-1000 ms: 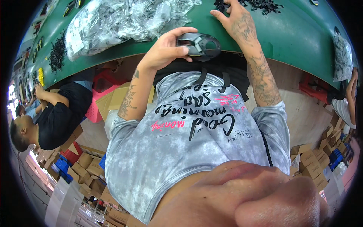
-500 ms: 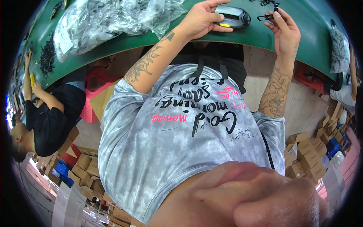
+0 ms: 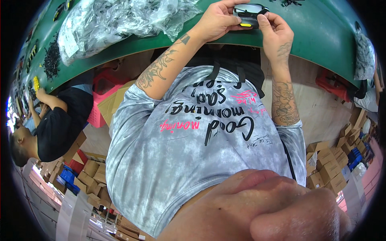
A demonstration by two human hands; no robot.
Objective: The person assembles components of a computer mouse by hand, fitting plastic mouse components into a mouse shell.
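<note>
Over the near edge of the green table, both hands meet at a small grey-and-black handheld casing (image 3: 250,19) with a yellow tab (image 3: 245,25) on its near side. My left hand (image 3: 219,21) grips its left end, thumb along the near side. At the right end, my right hand (image 3: 276,34) pinches with thumb and forefinger. A thin black frame piece (image 3: 257,7) lies on the casing's top, by the right fingertips. How far it sits into the casing is too small to tell.
A large clear plastic bag (image 3: 124,26) lies left on the green table (image 3: 321,40); small black parts (image 3: 290,2) lie beyond my right hand. Another bag (image 3: 364,56) is at the far right. One co-worker (image 3: 60,116) sits left, near a pink stool (image 3: 94,114). Cardboard boxes (image 3: 327,168) stand behind.
My right hand has moved left from the pile of black parts, bringing the black frame piece onto the casing. My left hand still holds the casing, now turned slightly.
</note>
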